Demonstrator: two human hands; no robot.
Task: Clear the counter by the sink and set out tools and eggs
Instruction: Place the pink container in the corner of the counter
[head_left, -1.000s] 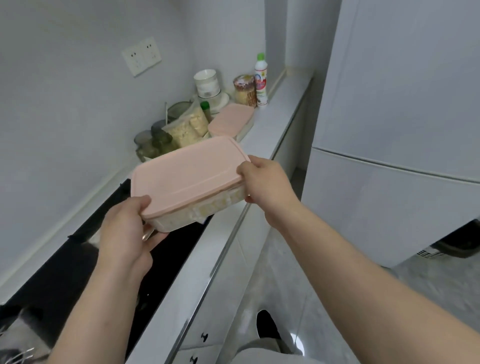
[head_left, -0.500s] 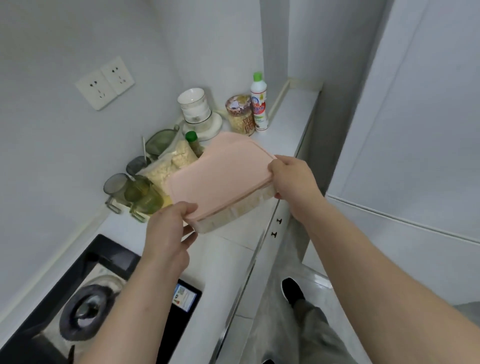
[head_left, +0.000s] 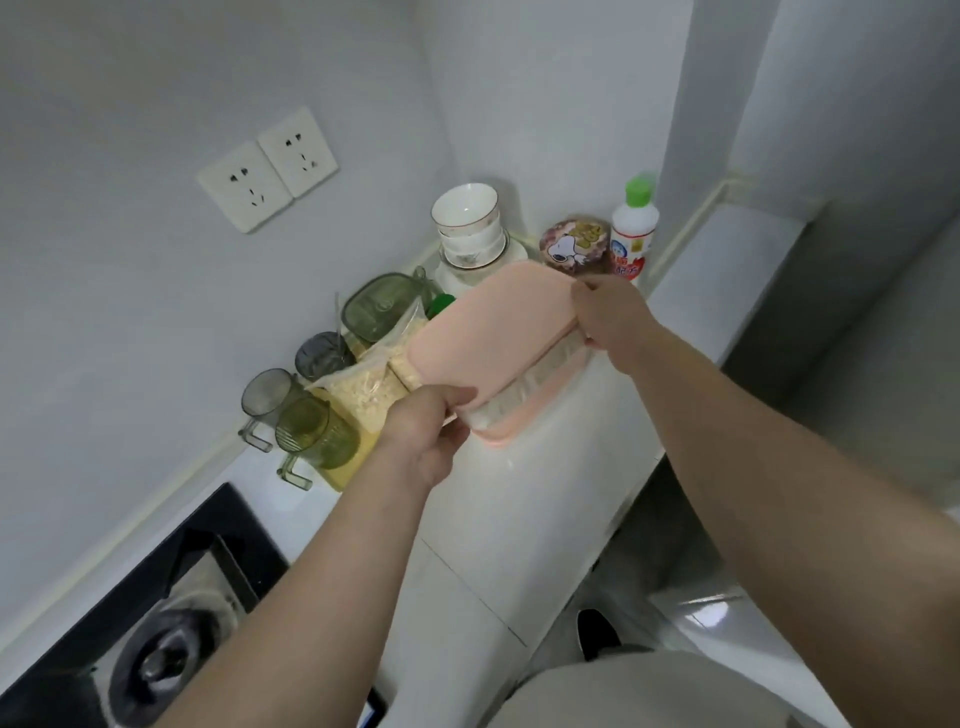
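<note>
- Stove burner (head_left: 166, 660) nearest, at lower left, set in a black cooktop; white counter (head_left: 519, 519) runs away from it toward the corner.
- Left hand (head_left: 428, 436) pinches the near short end of a pink-lidded container (head_left: 493, 332): thumb on the lid, fingers curled beneath.
- Right hand (head_left: 613, 322) clamps the far short end, thumb over the lid edge.
- Container's long axis runs between the hands, near-left to far-right. It sits directly over a second pink lid (head_left: 524, 415), whose rim shows just beneath; touching or a hair above, cannot tell.
- Judgement: stacking step almost finished; both hands equally placed to let go.
- Just left of the box: clear bags of pale grain (head_left: 371, 387), touching or nearly so. They crowd the left edge and could snag.
- Beyond those: green and grey handled cups (head_left: 311, 431), green lidded box (head_left: 382, 309).
- Far corner: stacked white bowls (head_left: 470, 228), cartoon-print tin (head_left: 574, 247), green-capped bottle (head_left: 634, 234), well clear.
</note>
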